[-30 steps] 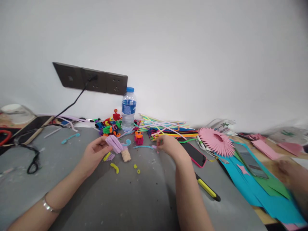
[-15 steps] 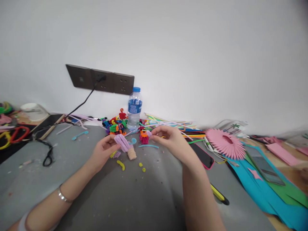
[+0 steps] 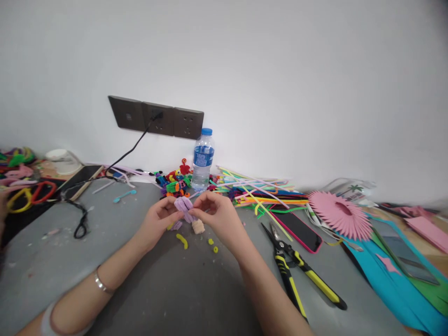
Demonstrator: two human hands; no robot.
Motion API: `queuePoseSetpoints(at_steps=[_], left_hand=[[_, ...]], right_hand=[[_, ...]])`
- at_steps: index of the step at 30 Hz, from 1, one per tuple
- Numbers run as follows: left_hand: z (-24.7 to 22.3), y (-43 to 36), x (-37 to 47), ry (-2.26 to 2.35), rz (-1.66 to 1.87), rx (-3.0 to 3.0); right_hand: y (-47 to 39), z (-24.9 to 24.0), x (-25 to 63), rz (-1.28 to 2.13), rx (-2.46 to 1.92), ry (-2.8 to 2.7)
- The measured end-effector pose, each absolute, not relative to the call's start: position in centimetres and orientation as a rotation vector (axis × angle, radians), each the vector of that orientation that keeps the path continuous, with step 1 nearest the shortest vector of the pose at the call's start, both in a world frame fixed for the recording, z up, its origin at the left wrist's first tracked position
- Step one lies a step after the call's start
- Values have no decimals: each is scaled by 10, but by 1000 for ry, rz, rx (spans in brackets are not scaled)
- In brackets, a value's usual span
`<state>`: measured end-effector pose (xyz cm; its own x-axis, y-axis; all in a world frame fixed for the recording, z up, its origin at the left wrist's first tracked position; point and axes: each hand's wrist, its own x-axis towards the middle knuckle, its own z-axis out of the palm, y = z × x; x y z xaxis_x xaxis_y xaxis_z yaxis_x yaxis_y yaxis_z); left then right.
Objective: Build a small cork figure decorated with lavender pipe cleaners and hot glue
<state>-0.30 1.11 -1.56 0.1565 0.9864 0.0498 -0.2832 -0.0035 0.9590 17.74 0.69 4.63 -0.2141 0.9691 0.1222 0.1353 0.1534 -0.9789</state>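
My left hand (image 3: 163, 218) pinches a lilac pipe-cleaner piece (image 3: 184, 208) made of several side-by-side loops. My right hand (image 3: 213, 215) is closed at the right side of the same piece, thumb and forefinger together; whatever small part sits between them is hidden. Below the lilac piece, a beige coiled piece (image 3: 198, 227) shows under the fingers. Yellow bits lie on the grey mat close by: a curved one (image 3: 182, 241) and two small ones, one of them a ring (image 3: 215, 249).
Behind my hands are colourful pipe-cleaner figures (image 3: 177, 182), a water bottle (image 3: 203, 161) and loose pipe cleaners (image 3: 259, 186). Pliers (image 3: 289, 252), a red-edged phone (image 3: 299, 229) and a pink paper fan (image 3: 339, 217) lie right. Scissors (image 3: 44, 192) and a black cable (image 3: 82, 219) are left.
My right hand has moved left and down to meet the lilac piece in my left hand. It now covers the small orange and red figure. The view has shifted, showing the whole pliers.
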Motion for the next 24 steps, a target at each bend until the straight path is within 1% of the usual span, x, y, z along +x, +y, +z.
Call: queuePoseSetpoints(at_steps=[7, 14, 21, 24], left_hand=[[-12, 11, -2, 837, 1271, 1107], [-13, 12, -2, 889, 1360, 1202], [-6, 8, -5, 830, 1401, 1330], [-6, 7, -6, 778, 1390, 1362]], right_hand=[[3, 49, 175, 1114, -1193, -1567], [-1, 50, 173, 964, -1187, -1674], [5, 52, 182, 958, -1063, -1726], [7, 54, 188, 1033, -969, -1777]])
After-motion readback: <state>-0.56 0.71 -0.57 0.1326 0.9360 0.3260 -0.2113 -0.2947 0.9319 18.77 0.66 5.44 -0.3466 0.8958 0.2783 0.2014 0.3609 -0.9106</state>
